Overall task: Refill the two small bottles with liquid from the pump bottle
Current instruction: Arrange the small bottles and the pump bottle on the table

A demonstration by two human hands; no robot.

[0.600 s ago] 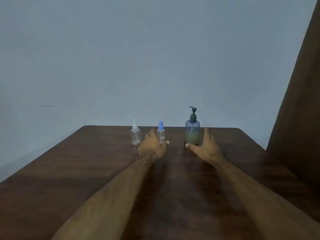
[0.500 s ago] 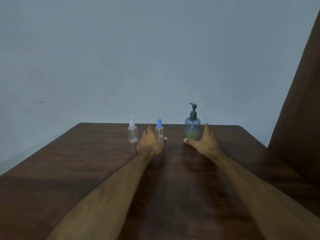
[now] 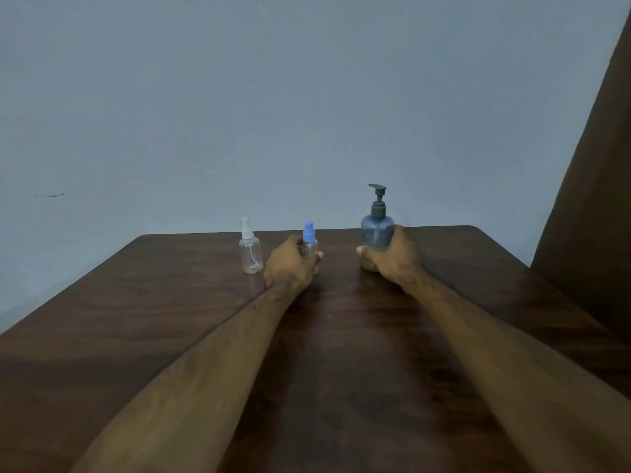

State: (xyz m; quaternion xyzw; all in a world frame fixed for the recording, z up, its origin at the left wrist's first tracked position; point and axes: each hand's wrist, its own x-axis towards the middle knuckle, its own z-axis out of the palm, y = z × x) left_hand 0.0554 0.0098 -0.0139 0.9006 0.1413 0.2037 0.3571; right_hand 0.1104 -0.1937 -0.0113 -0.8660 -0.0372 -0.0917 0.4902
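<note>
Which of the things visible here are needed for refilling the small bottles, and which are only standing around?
Needed for the job:
- pump bottle, gripped by the right hand
- blue-capped small bottle, gripped by the left hand
- white-capped small bottle, standing untouched

Only around:
- wooden table
- grey wall
- dark brown panel on the right

We found no readable text, label, brand, number or sign anywhere. The pump bottle (image 3: 376, 230) and the two small bottles, one with a blue cap (image 3: 309, 233) and one with a white cap (image 3: 250, 251), bore no lettering that we could make out.
</note>
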